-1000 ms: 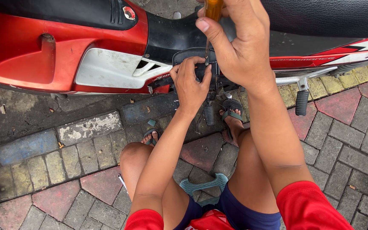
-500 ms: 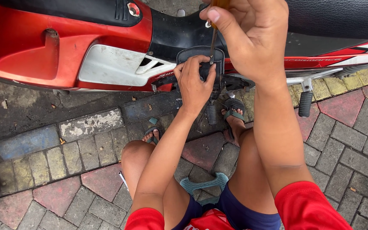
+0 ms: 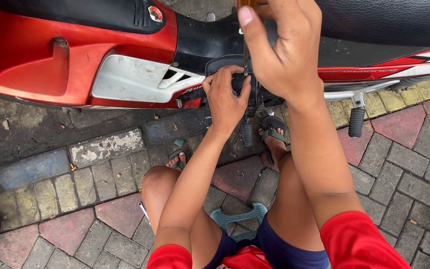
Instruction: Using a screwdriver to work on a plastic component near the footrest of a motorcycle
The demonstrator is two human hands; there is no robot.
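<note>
Right hand point(image 3: 284, 50) up near the top edge, fingers curled around a screwdriver point(image 3: 245, 35); amber handle just showing, thin shaft pointing down. Left hand point(image 3: 226, 97) below it, fingers bent and pressed onto the dark engine-side part point(image 3: 220, 65) of the red motorcycle point(image 3: 36, 55), at the shaft tip; whether it grips anything, cannot tell. Footpeg point(image 3: 356, 122) hangs right. Brick paving point(image 3: 399, 164) underfoot.

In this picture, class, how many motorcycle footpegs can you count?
2: one footpeg below the left hand, beside the sandalled foot; another footpeg on the right over the paving. Others may be hidden.
</note>
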